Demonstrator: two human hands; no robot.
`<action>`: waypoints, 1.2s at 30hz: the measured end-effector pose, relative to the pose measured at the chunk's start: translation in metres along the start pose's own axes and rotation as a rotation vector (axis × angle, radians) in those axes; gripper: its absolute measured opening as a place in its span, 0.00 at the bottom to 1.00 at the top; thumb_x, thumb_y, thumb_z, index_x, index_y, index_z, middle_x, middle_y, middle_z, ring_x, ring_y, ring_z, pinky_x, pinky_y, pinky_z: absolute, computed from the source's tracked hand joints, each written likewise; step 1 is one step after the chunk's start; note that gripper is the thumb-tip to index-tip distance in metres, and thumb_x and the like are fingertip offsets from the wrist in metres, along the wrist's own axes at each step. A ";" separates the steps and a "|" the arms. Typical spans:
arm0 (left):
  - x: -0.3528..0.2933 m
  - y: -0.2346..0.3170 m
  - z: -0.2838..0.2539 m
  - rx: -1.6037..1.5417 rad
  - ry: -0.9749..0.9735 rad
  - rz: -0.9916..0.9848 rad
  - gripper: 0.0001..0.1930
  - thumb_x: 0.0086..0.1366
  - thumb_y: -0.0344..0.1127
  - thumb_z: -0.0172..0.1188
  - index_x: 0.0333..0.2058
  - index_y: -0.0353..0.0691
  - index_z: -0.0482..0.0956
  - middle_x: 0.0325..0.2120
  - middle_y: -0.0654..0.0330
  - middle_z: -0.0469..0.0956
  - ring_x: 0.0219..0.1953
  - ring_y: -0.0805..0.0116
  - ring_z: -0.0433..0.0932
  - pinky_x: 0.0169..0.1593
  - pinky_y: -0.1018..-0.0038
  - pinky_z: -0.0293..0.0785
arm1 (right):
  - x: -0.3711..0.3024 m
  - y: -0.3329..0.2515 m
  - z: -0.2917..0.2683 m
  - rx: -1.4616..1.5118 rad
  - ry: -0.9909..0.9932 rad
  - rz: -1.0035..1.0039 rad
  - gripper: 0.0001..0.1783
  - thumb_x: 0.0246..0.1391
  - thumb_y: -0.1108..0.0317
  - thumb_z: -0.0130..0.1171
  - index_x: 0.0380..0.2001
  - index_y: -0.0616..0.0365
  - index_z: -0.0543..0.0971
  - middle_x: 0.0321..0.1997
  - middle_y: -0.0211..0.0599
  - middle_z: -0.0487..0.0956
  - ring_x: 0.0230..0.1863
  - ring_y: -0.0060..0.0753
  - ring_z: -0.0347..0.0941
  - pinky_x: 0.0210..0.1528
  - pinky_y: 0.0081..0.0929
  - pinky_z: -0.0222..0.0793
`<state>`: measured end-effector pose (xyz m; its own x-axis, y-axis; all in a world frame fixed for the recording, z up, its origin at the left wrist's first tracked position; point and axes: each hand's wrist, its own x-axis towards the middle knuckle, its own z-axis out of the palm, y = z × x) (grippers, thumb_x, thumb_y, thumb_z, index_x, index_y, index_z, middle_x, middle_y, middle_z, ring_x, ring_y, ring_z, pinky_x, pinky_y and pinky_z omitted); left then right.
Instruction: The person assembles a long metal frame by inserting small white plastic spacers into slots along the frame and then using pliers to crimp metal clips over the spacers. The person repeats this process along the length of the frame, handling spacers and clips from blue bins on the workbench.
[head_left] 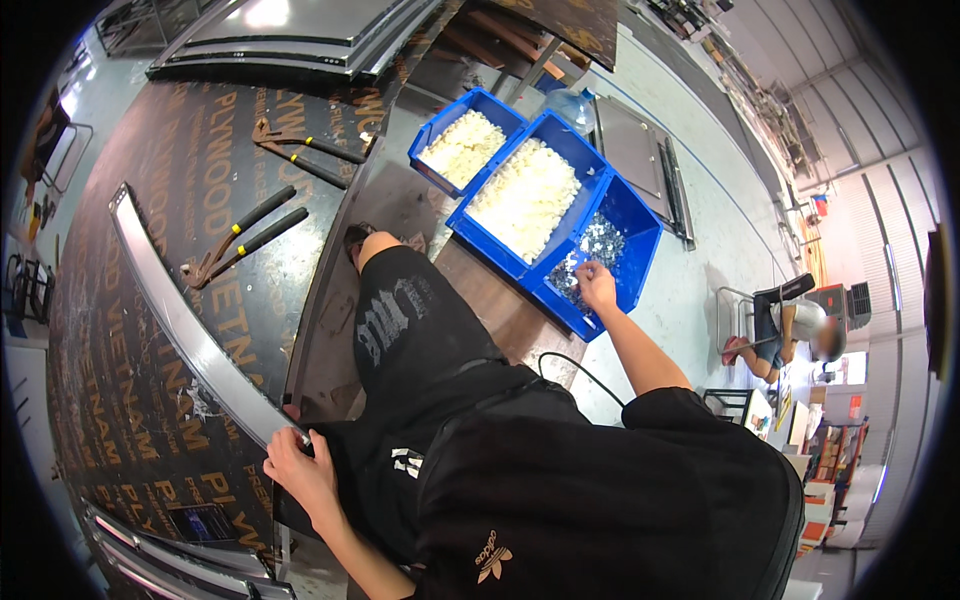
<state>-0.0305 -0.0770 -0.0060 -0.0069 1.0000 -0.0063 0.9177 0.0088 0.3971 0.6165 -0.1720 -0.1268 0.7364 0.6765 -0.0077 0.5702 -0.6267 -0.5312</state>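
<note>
My left hand (300, 468) has its fingers closed around the near end of a long silvery metal profile (190, 320), which lies lengthwise on a dark printed plywood table. To my right, my right hand (597, 286) reaches into a blue bin (640, 262) of small shiny metal pieces (600, 242). Its fingertips are pinched together down at the pieces. What they hold, if anything, is too small to make out. Beside that bin, a second blue bin (578, 160) and a smaller blue bin (428, 133) hold heaps of small cream-coloured pieces (525, 198).
Two pairs of cutting pliers (240, 235) with black and yellow handles lie on the plywood table (220, 130). Framed panels (290, 40) are stacked at its far end. More metal profiles (180, 560) lie at the lower left. A person (795, 330) sits off to the right.
</note>
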 end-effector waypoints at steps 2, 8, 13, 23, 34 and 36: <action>-0.001 -0.002 0.001 -0.015 0.042 0.036 0.11 0.64 0.34 0.69 0.34 0.37 0.73 0.32 0.57 0.72 0.40 0.52 0.73 0.52 0.58 0.63 | -0.001 -0.003 -0.003 0.011 -0.019 0.086 0.15 0.65 0.61 0.65 0.45 0.63 0.86 0.35 0.43 0.90 0.37 0.33 0.90 0.41 0.31 0.80; -0.003 -0.004 -0.002 -0.026 0.038 0.045 0.12 0.63 0.34 0.70 0.34 0.37 0.74 0.31 0.56 0.72 0.41 0.51 0.75 0.61 0.51 0.64 | -0.019 -0.031 -0.021 0.017 0.178 -0.104 0.17 0.63 0.57 0.66 0.39 0.61 0.88 0.39 0.51 0.88 0.43 0.50 0.86 0.51 0.38 0.79; 0.000 -0.002 0.000 -0.018 0.052 0.031 0.13 0.60 0.32 0.71 0.32 0.37 0.73 0.30 0.55 0.73 0.41 0.50 0.75 0.68 0.45 0.61 | -0.023 -0.035 -0.028 0.055 0.471 0.016 0.11 0.66 0.61 0.66 0.39 0.59 0.84 0.31 0.34 0.84 0.35 0.25 0.79 0.41 0.28 0.76; 0.005 0.002 0.008 -0.027 0.047 0.002 0.14 0.56 0.34 0.71 0.28 0.39 0.71 0.29 0.55 0.72 0.40 0.48 0.75 0.65 0.44 0.64 | -0.021 -0.194 -0.053 0.811 0.193 -0.218 0.08 0.75 0.69 0.57 0.51 0.60 0.75 0.37 0.32 0.84 0.33 0.16 0.75 0.34 0.17 0.70; 0.002 0.045 0.002 -0.164 0.088 0.004 0.15 0.60 0.37 0.75 0.40 0.38 0.80 0.37 0.53 0.79 0.47 0.48 0.80 0.70 0.46 0.64 | -0.139 -0.369 0.087 0.930 -0.666 -0.336 0.08 0.74 0.69 0.60 0.49 0.61 0.81 0.51 0.38 0.88 0.45 0.22 0.84 0.47 0.19 0.78; 0.000 0.052 0.003 -0.223 0.133 -0.016 0.14 0.61 0.33 0.74 0.41 0.37 0.80 0.38 0.52 0.80 0.49 0.47 0.80 0.71 0.45 0.65 | -0.149 -0.393 0.093 0.806 -0.588 -0.621 0.05 0.69 0.72 0.65 0.43 0.63 0.85 0.51 0.39 0.87 0.47 0.25 0.83 0.51 0.22 0.76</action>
<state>0.0183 -0.0763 0.0117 -0.0861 0.9911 0.1011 0.8071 0.0099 0.5903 0.2489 0.0098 0.0046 0.0114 0.9864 0.1638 0.2214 0.1573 -0.9624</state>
